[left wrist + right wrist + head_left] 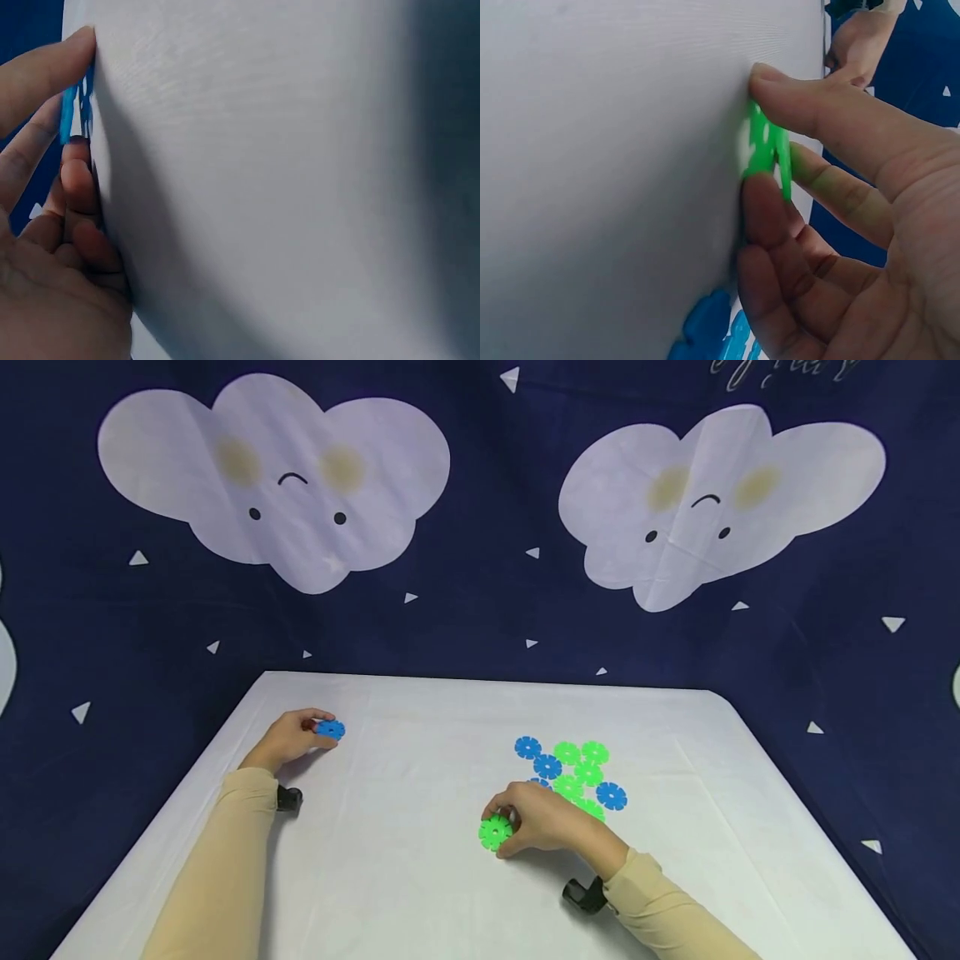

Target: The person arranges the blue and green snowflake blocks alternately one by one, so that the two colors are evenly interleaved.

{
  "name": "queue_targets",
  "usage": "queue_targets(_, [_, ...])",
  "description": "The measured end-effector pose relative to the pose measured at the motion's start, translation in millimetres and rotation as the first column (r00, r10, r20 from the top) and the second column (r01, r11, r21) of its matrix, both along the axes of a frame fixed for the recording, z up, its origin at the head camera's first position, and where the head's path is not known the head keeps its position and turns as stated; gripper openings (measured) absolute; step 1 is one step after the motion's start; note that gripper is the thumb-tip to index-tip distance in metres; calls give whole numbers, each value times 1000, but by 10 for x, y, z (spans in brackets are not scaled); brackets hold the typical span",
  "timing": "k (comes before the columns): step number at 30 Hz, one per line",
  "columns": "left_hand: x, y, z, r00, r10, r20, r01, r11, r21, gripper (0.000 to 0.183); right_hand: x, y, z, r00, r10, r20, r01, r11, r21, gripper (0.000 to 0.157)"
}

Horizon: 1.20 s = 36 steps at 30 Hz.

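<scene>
At the far left of the table, my left hand (288, 740) pinches a blue notched disc (331, 729) between thumb and fingers. The left wrist view shows this blue piece (85, 101) edge-on, close over the white surface. Near the middle of the table, my right hand (546, 818) grips a green notched disc (495, 833) by its edges. From the right wrist, two green layers (763, 142) show between thumb and fingers. Just behind the right hand lies a loose group of green discs (588, 773) and blue discs (547, 767), partly hidden by that hand.
The white table (405, 860) has a rounded far corner at the right. A dark blue cloth (487, 627) printed with clouds and triangles hangs behind it. One blue disc (611, 796) lies at the right side of the group. Black cameras (585, 896) are worn on both wrists.
</scene>
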<state>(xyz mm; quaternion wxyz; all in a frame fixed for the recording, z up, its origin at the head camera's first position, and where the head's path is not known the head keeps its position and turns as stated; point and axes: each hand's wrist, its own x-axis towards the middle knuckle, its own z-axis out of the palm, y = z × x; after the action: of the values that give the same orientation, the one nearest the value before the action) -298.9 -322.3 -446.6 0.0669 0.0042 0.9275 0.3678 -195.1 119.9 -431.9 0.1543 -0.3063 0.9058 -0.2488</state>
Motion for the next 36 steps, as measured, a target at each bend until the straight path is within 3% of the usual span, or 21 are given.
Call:
queue_targets(5, [17, -27, 13, 998, -61, 23, 60, 998, 20, 62, -14, -33, 17, 999, 12, -32, -11, 1000, 29, 42])
queue_targets(10, [60, -44, -8, 997, -68, 19, 68, 998, 18, 61, -69, -146, 29, 999, 25, -35, -24, 999, 36, 41])
queue_targets(18, [58, -28, -63, 999, -31, 21, 31, 999, 14, 59, -395, -519, 71, 997, 27, -76, -31, 999, -45, 45])
queue_targets(27, [85, -18, -98, 999, -17, 30, 17, 999, 32, 61, -862, -1058, 98, 990, -113, -81, 106, 991, -87, 52])
queue_targets(36, [35, -7, -65, 999, -2, 41, -2, 997, 76, 59, -1154, -1531, -22, 955, -292, -47, 286, 954, -93, 56])
